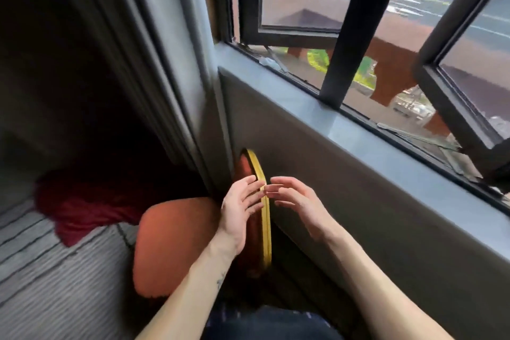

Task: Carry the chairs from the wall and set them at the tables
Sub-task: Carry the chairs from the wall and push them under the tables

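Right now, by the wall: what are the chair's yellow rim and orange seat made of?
Curved yellow back rim: probably gold-painted metal, smooth, slight sheen; lacquered wood possible. Rounded orange seat cushion: matte padded upholstery, soft bulging edges; weave too blurred.

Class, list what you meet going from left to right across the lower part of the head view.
From the left: striped carpet → dark red cloth → orange chair seat → left hand → right hand → grey wall.
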Tool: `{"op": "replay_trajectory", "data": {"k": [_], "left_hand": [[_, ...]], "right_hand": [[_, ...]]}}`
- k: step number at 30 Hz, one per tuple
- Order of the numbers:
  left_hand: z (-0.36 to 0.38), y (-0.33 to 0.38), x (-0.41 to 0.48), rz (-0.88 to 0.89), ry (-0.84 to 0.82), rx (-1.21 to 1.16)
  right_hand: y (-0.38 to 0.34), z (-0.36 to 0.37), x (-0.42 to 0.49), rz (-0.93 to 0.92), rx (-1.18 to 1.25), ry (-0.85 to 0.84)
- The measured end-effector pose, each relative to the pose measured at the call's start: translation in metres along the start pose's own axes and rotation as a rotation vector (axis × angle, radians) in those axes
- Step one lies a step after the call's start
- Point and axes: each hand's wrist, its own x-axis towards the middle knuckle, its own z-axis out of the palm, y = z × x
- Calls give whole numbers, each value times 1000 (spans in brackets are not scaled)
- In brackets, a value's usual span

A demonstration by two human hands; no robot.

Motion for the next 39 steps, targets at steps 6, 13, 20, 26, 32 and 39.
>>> {"op": "replay_trajectory", "data": {"k": [6,13,20,26,32,39], "left_hand": [[-18,1,20,-8,112,16],[-14,-23,23,-60,211,-41],[-3,-30,40,-98,400,-31],[24,-60,47,-72,615,-97],[50,-97,55,-40,746,-116],[76,-118,76,-155,739,560]], "right_hand": [[-8,7,39,-4,-112,-66],[-1,0,78,-11,-247,-196],[1,-8,143,-82,-454,-491],[-1,-18,178,-154,-676,-741],[9,-23,200,-319,-1042,-987],[31,-27,217,-540,-1336,-1207]]}}
